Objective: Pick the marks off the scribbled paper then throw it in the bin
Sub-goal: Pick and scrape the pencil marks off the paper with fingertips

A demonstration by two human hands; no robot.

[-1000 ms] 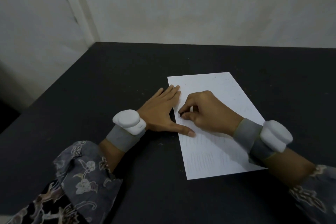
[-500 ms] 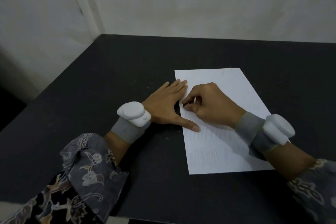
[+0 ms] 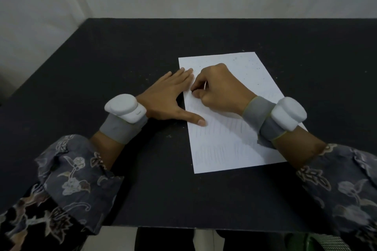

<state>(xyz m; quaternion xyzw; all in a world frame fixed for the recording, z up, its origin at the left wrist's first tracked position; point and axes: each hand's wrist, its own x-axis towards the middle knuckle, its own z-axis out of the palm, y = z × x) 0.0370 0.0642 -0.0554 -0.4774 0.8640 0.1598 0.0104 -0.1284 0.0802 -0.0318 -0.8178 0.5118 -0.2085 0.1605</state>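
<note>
A white sheet of paper (image 3: 230, 140) lies on the black table (image 3: 122, 51), with faint pencil scribbles in rows on its near half and small specks on its far half. My left hand (image 3: 169, 96) lies flat with straight fingers, pressing the sheet's left edge; the thumb reaches onto the paper. My right hand (image 3: 220, 89) rests on the sheet's middle with curled fingers, pinching a small white thing (image 3: 205, 85) against the paper by the left edge. What that thing is stays mostly hidden by the fingers.
Pale walls close the table off at the back and left. The table's front edge runs along the bottom of the view. Below it at the lower right shows a green and grey meshed thing (image 3: 328, 242). Small crumbs dot the tabletop near the paper.
The view has tilted down and drawn closer. My right hand stays bunched on the paper beside my left fingertips, shifting only slightly. My left hand keeps pressing the sheet's edge.
</note>
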